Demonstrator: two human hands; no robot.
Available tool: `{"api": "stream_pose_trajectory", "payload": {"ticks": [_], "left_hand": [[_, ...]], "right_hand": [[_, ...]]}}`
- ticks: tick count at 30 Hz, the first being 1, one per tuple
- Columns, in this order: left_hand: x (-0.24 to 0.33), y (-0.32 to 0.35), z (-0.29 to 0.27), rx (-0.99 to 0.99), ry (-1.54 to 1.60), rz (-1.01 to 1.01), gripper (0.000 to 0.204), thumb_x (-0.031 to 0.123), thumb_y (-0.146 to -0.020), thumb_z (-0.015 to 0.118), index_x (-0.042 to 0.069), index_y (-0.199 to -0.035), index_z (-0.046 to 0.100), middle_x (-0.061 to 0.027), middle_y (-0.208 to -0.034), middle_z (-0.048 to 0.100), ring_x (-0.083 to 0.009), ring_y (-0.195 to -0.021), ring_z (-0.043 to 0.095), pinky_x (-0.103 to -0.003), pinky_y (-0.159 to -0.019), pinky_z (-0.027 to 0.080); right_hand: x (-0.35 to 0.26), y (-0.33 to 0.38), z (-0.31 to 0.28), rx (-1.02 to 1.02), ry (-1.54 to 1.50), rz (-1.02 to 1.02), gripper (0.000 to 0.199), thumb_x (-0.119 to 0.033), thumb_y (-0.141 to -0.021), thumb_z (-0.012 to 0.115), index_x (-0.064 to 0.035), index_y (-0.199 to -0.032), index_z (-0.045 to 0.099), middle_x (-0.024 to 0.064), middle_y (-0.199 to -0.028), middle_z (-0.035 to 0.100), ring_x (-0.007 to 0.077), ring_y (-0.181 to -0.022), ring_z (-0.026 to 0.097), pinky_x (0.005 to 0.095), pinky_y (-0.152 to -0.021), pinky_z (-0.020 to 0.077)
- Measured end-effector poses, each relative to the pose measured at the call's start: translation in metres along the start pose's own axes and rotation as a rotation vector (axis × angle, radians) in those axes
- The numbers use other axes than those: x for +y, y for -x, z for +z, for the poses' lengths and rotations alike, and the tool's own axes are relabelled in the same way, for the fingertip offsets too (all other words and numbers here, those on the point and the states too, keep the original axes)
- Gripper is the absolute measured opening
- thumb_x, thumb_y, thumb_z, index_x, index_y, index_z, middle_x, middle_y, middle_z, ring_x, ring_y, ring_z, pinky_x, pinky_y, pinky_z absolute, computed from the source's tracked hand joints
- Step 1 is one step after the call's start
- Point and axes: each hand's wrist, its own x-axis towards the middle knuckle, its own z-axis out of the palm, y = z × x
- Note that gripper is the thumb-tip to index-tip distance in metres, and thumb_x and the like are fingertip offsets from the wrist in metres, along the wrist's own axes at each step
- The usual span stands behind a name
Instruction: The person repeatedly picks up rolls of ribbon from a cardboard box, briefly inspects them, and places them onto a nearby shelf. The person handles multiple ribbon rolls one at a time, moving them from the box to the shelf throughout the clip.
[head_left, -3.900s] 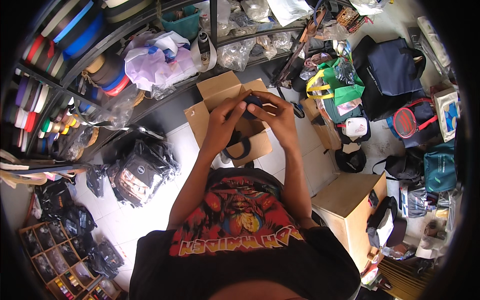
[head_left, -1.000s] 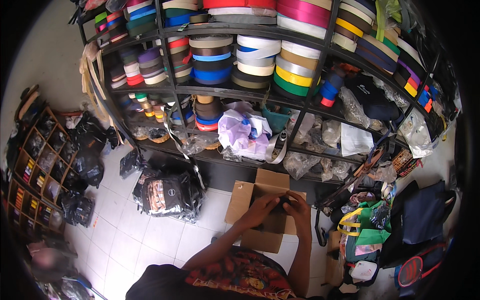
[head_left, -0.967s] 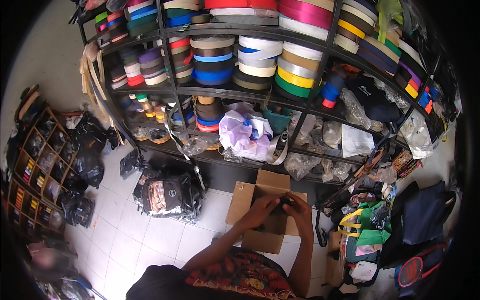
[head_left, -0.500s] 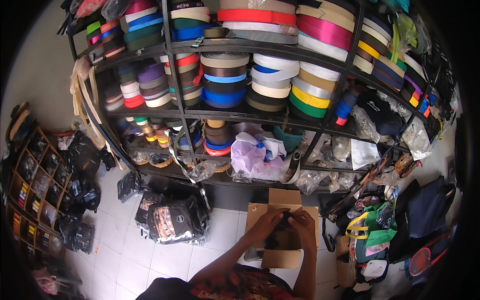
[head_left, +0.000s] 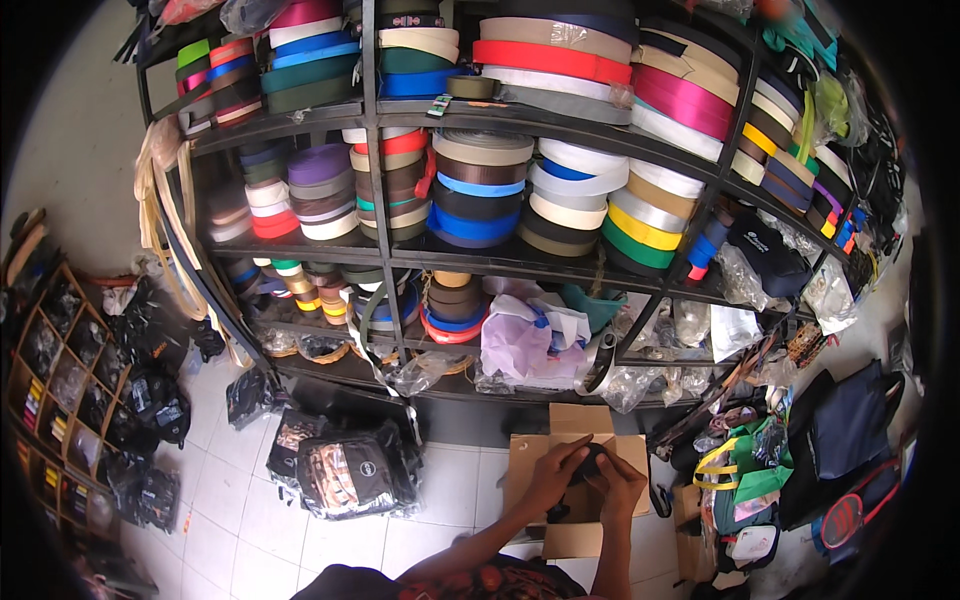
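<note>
Between the fingertips of both my hands is a small dark, rounded thing (head_left: pixel 592 462); its kind does not show clearly. My left hand (head_left: pixel 556 476) grips it from the left, fingers bent toward it. From the other side my right hand (head_left: pixel 619 484) closes on it, thumb and fingers pressed together. Below the hands stands an open cardboard box (head_left: pixel 571 542) with its flaps folded outward. Dark contents are partly visible in it, largely hidden by my hands.
Ahead rises a black shelf rack (head_left: pixel 560 262) full of coloured webbing rolls (head_left: pixel 475 215). Plastic-wrapped backpacks (head_left: pixel 355 470) lie on the tiled floor to the left. Bags, among them a green one (head_left: pixel 765 468), crowd the right side. A lavender plastic bag (head_left: pixel 520 340) sits on the bottom shelf.
The head view has shifted, so the shelf and box appear lower and farther right. My hands stay over the box, and the dark thing shows more plainly between my fingers.
</note>
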Motion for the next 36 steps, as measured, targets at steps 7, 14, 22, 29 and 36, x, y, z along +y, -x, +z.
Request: {"api": "stream_pose_trajectory", "payload": {"ticks": [7, 14, 22, 29, 36], "left_hand": [[-0.007, 0.01, -0.003, 0.063, -0.032, 0.103, 0.036, 0.028, -0.102, 0.056, 0.008, -0.131, 0.062, -0.0119, -0.1, 0.069, -0.0176, -0.094, 0.064, -0.031, -0.082, 0.049], [-0.003, 0.017, -0.002, -0.34, -0.259, 0.006, 0.036, 0.029, -0.102, 0.055, 0.006, -0.129, 0.062, -0.0196, -0.111, 0.067, -0.0288, -0.102, 0.065, -0.038, -0.091, 0.048], [-0.036, 0.037, 0.06, 0.025, -0.36, 0.268, 0.038, 0.028, -0.102, 0.054, 0.007, -0.132, 0.059, -0.0191, -0.116, 0.065, -0.0335, -0.111, 0.062, -0.04, -0.095, 0.048], [-0.017, 0.055, 0.089, 0.012, -0.286, 0.236, 0.039, 0.024, -0.1, 0.057, 0.01, -0.136, 0.057, -0.0191, -0.125, 0.059, -0.0334, -0.116, 0.059, -0.039, -0.098, 0.046], [-0.039, 0.067, 0.099, -0.045, -0.372, 0.074, 0.041, 0.027, -0.102, 0.054, 0.019, -0.142, 0.054, -0.0158, -0.115, 0.051, -0.0289, -0.11, 0.055, -0.037, -0.096, 0.045]], "right_hand": [[0.02, 0.008, 0.009, -0.03, -0.132, 0.04, 0.039, -0.008, -0.081, 0.079, 0.0052, -0.114, 0.063, 0.0134, -0.101, 0.068, 0.0216, -0.085, 0.069, 0.0352, -0.074, 0.0631], [-0.027, 0.001, -0.049, -0.464, 0.245, 0.127, 0.043, -0.003, -0.081, 0.076, 0.0099, -0.119, 0.061, 0.0195, -0.106, 0.068, 0.0275, -0.09, 0.07, 0.0391, -0.075, 0.0649], [0.011, 0.011, -0.073, -0.224, -0.057, 0.113, 0.034, -0.01, -0.086, 0.071, 0.0095, -0.113, 0.065, 0.0146, -0.101, 0.069, 0.0224, -0.09, 0.069, 0.0355, -0.071, 0.0623], [0.037, 0.013, -0.102, -0.081, -0.343, 0.151, 0.03, -0.02, -0.092, 0.067, 0.0013, -0.113, 0.063, 0.0095, -0.107, 0.067, 0.0194, -0.097, 0.066, 0.0331, -0.082, 0.056], [0.015, 0.025, -0.118, -0.146, -0.192, 0.162, 0.031, -0.024, -0.091, 0.069, -0.0019, -0.113, 0.064, 0.0068, -0.104, 0.066, 0.0181, -0.097, 0.064, 0.0326, -0.08, 0.0532]]}}
